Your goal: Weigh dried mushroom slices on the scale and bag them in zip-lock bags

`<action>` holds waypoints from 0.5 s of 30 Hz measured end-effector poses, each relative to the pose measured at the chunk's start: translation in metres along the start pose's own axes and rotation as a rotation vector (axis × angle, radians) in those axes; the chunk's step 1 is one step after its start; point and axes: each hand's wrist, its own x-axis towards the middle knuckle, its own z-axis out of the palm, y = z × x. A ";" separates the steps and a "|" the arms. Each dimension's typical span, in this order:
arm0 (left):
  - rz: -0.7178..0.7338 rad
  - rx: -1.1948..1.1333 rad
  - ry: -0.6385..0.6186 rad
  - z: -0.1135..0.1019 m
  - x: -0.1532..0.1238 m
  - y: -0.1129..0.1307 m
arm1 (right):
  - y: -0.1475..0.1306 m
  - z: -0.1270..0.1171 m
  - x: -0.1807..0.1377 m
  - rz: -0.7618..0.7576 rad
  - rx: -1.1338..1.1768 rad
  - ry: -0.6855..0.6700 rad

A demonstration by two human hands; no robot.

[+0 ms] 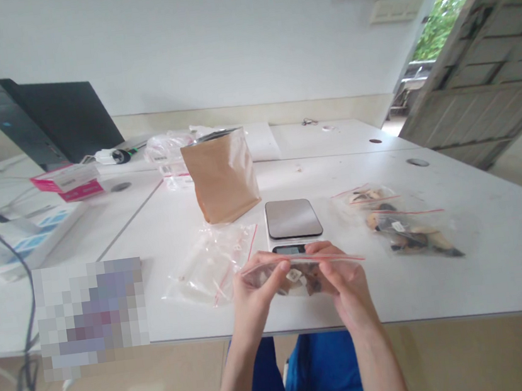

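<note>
Both my hands hold a clear zip bag (307,280) by its red-lined top, near the table's front edge. Brown and pale pieces and a small white packet show inside it. My left hand (258,288) pinches the left part of the seal between thumb and fingers. On the right part, my right hand (347,277) pinches the same strip. Just beyond the bag lies a digital kitchen scale (293,219) with a bare steel plate; its display (289,250) is partly covered by my fingers. Flat clear zip bags (207,265) rest to the left of my hands.
A brown stand-up pouch (224,181) stands open behind the scale. Two filled zip bags (418,236) (366,195) lie at right. At left are a blurred-out object (99,310), a power strip (33,242), cables (23,313), pink boxes (69,181) and a computer tower (42,121).
</note>
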 end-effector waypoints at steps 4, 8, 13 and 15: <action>-0.001 -0.021 0.001 0.002 0.001 -0.004 | 0.000 -0.002 0.000 0.062 -0.052 -0.072; 0.037 0.006 -0.035 0.004 0.001 -0.002 | 0.004 -0.004 0.001 0.007 -0.124 -0.107; 0.072 0.047 -0.030 0.009 -0.001 -0.001 | 0.006 -0.002 0.000 -0.045 -0.122 -0.010; 0.081 0.046 -0.037 0.011 -0.001 -0.002 | 0.007 -0.001 -0.001 -0.089 -0.099 -0.001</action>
